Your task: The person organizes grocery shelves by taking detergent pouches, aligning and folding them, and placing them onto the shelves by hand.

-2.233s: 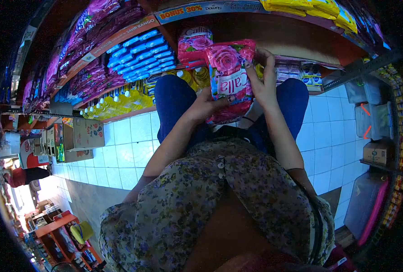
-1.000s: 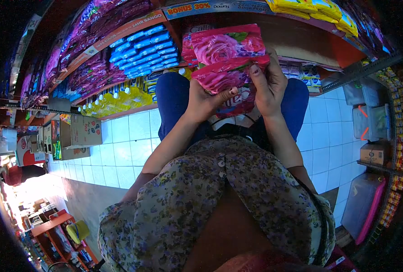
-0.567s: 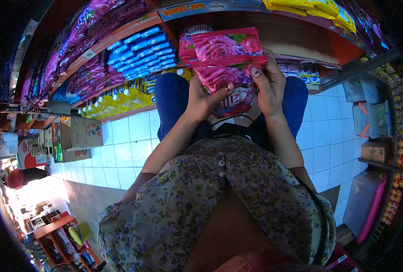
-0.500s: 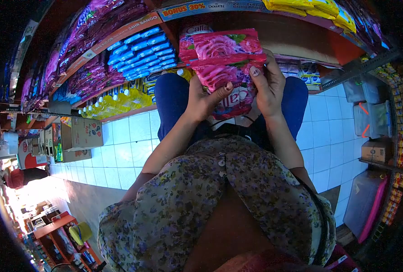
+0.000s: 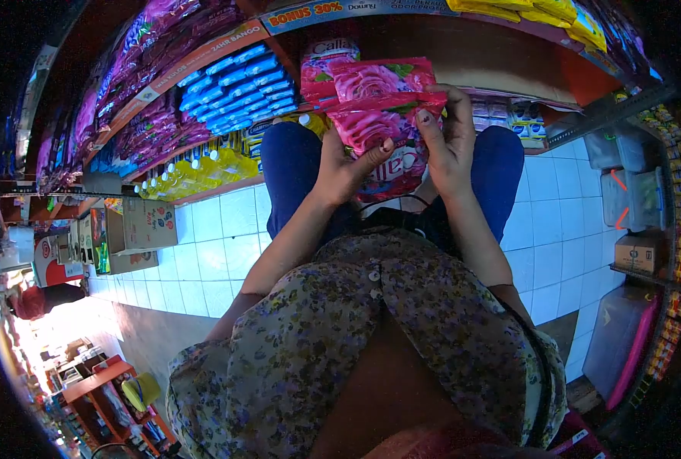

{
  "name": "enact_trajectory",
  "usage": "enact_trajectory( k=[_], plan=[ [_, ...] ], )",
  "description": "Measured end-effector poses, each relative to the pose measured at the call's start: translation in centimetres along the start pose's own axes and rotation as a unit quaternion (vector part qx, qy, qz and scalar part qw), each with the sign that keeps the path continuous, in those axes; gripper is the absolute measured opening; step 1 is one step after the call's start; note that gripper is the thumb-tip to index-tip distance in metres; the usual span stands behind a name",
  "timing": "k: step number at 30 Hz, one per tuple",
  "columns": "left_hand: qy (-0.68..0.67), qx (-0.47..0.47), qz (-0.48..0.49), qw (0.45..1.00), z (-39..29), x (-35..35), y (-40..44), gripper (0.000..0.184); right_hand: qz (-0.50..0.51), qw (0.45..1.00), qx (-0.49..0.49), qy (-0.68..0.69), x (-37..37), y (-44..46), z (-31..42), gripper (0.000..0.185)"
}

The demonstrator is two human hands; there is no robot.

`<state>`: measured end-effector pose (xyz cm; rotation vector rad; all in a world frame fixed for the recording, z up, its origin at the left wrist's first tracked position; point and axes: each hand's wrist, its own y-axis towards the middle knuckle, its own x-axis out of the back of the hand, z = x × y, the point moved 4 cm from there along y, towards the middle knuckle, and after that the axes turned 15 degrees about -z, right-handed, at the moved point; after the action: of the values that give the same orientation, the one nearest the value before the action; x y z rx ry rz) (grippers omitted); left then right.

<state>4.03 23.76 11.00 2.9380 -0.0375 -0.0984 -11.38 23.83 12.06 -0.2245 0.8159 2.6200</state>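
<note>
Pink rose-printed Calla packets (image 5: 377, 130) are held upright between my two hands, above my lap and in front of the shelf. My left hand (image 5: 344, 172) grips their lower left side, thumb across the front. On the right side, my right hand (image 5: 449, 145) has its thumb on the front face and its fingers behind. A fold or edge crosses the packets midway, and I cannot tell how many there are. Just behind them, another pink Calla packet (image 5: 330, 55) stands on the shelf.
Blue packs (image 5: 237, 88) are stacked on the shelf at left, with yellow bottles (image 5: 203, 170) below. Yellow packs (image 5: 532, 11) lie on the upper shelf. Cardboard boxes (image 5: 143, 226) stand on the tiled floor at left, plastic bins (image 5: 631, 199) at right.
The packets have shifted slightly down and the upper one tilts differently, showing more of the Calla packet behind. My right hand has moved slightly left. Both hands keep their grip.
</note>
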Motion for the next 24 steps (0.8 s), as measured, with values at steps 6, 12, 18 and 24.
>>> enact_trajectory(
  k=[6, 12, 18, 24],
  plan=[
    [-0.016, 0.017, -0.019, 1.0, 1.2, -0.3, 0.3, 0.039, -0.02, 0.998, -0.055, 0.024, 0.3, -0.1, -1.3, 0.03],
    [0.02, 0.035, 0.007, 0.999, 1.7, -1.0, 0.7, 0.039, -0.022, 0.993, -0.107, 0.04, 0.7, 0.1, -2.8, 0.025],
    [0.013, 0.05, 0.014, 0.999, 2.7, -1.8, 1.3, 0.041, -0.018, 0.993, -0.113, 0.011, 1.8, 0.4, -4.4, 0.031],
    [-0.037, 0.088, 0.004, 0.995, 3.5, -2.0, 1.4, 0.04, -0.104, 0.985, -0.14, -0.003, 2.4, 0.6, -4.6, 0.055]
  ],
)
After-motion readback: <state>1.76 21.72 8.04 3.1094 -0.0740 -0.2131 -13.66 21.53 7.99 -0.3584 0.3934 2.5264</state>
